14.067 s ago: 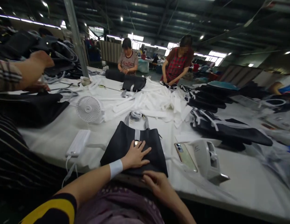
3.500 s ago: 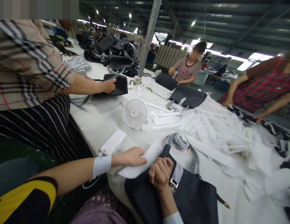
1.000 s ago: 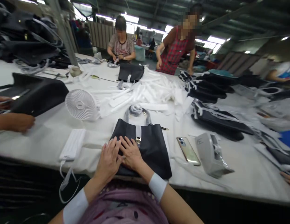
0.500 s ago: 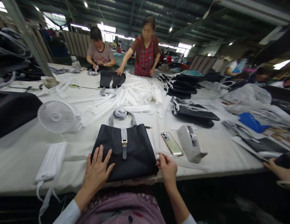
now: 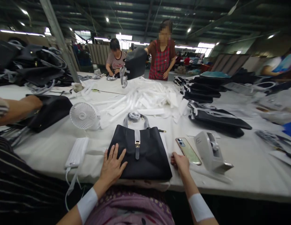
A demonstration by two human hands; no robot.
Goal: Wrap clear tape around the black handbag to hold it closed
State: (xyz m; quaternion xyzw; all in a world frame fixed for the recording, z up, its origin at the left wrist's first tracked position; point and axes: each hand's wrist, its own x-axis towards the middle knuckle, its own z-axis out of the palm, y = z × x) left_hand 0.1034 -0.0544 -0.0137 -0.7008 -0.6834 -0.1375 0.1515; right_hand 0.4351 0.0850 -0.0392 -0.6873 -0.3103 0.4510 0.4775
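Note:
A black handbag (image 5: pixel 147 156) lies flat in front of me at the table's near edge. Grey wrapping covers its handles (image 5: pixel 145 120), and a strap with a gold buckle (image 5: pixel 137 144) runs down its middle. My left hand (image 5: pixel 112 164) rests flat on the bag's lower left part, fingers spread. Just off the bag's right edge, my right hand (image 5: pixel 180 161) is closed, its fingertips curled down near the table. What those fingers hold, if anything, is hidden. A phone (image 5: pixel 188 151) lies beside that hand, with a grey tape dispenser (image 5: pixel 211 153) to its right.
A white fan (image 5: pixel 83 115) and a white power bank (image 5: pixel 77 153) with a cable stand left. White strips (image 5: pixel 147 97) heap behind the bag. Black bag pieces (image 5: pixel 213 118) are stacked right. At left a co-worker's arm (image 5: pixel 18 107) reaches over another black bag (image 5: pixel 53 109).
My view has turned left. The co-worker across the table has lifted a black bag off it. Another person's arm has come in at left. My left hand stays on the handbag.

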